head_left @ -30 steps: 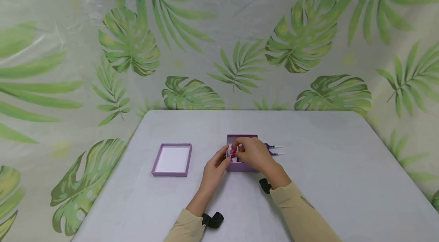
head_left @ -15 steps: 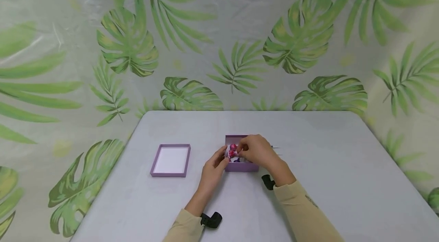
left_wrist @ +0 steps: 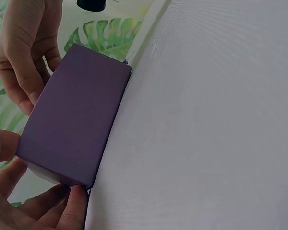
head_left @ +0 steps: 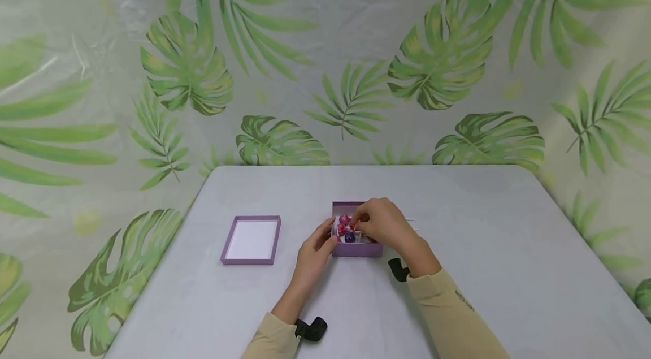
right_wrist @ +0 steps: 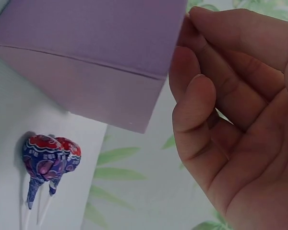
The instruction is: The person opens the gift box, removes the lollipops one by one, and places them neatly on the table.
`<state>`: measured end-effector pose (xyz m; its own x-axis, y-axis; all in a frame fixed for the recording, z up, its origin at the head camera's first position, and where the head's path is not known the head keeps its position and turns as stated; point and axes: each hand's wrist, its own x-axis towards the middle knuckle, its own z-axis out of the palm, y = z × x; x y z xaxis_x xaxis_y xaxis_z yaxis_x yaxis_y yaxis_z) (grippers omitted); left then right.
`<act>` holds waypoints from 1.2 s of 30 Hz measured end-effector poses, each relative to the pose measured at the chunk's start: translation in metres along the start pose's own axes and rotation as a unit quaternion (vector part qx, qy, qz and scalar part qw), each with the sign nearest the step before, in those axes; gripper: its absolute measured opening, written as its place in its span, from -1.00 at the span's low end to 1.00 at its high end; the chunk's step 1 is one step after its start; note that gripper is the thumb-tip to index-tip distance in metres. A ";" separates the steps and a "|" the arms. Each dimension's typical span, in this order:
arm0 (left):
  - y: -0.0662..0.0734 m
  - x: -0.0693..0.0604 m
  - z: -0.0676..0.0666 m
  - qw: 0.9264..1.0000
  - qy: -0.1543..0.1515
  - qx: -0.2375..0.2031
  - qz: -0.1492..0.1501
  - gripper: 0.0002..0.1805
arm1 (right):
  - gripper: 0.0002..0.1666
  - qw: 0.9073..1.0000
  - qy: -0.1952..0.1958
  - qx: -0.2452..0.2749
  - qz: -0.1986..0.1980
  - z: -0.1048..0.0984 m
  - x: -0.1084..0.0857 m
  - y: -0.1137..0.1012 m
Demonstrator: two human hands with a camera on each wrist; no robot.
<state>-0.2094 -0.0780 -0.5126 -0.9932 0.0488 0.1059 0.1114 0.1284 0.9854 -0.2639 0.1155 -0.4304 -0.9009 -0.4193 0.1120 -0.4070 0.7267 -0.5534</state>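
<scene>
A lidless purple box (head_left: 357,249) sits on the table, with several wrapped lollipops in it. Among them, a red-pink lollipop (head_left: 344,219) and a dark purple lollipop (head_left: 350,237) show. My left hand (head_left: 311,257) grips the box's left end, thumb and fingers around the corner, as the left wrist view shows. My right hand (head_left: 382,224) reaches over the right side, its fingertips pinching a lollipop inside. In the right wrist view the purple wall (right_wrist: 86,33) hides those fingertips. Two more lollipops (right_wrist: 44,155) lie on the table beside the box, mostly covered by the right hand in the head view.
A purple-rimmed lid (head_left: 251,240), white inside, lies left of the box. The white table (head_left: 483,257) reaches back to a leaf-patterned curtain (head_left: 285,53). Black cameras (head_left: 312,329) are strapped to both wrists.
My right hand has shifted right within the box, uncovering the red-pink lollipops. The dark purple one has come into fuller view. My left hand has kept its hold on the box.
</scene>
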 end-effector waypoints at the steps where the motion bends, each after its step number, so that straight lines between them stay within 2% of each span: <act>1: -0.003 0.000 0.000 1.000 0.001 0.001 0.001 -0.50 | -0.93 1.000 0.000 0.005 0.002 0.000 -0.001 0.000; 4: -0.006 0.001 -0.001 1.000 -0.001 0.005 0.008 -0.50 | -0.93 1.000 0.013 0.008 -0.003 -0.002 -0.003 -0.003; 11: -0.008 -0.003 -0.007 0.999 0.001 0.031 -0.008 -0.50 | -0.88 0.999 0.033 0.006 -0.015 -0.001 -0.005 -0.007; 14: -0.007 -0.003 -0.006 1.000 0.001 0.026 0.002 -0.50 | -0.86 0.999 0.037 0.004 -0.014 -0.003 -0.006 -0.007; 18: 0.008 -0.004 0.000 1.000 -0.002 0.011 0.006 -0.51 | -0.87 0.999 0.032 0.013 -0.011 -0.007 -0.004 -0.003; 21: 0.013 -0.002 0.004 1.000 -0.006 -0.002 0.001 -0.50 | -0.89 0.999 0.029 0.013 -0.014 -0.011 -0.001 -0.002; 28: -0.007 0.003 0.004 1.000 0.001 -0.003 0.006 -0.50 | -0.90 0.999 0.024 -0.008 -0.020 -0.017 0.000 -0.008; 36: -0.009 0.000 0.000 1.000 0.005 0.015 -0.006 -0.51 | -0.92 0.999 0.029 0.015 -0.020 -0.032 -0.004 -0.017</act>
<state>-0.2104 -0.0796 -0.5215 -0.9947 0.0366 0.0959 0.1005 0.1581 0.9823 -0.2584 0.1218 -0.3949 -0.8915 -0.4153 0.1812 -0.4391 0.6932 -0.5715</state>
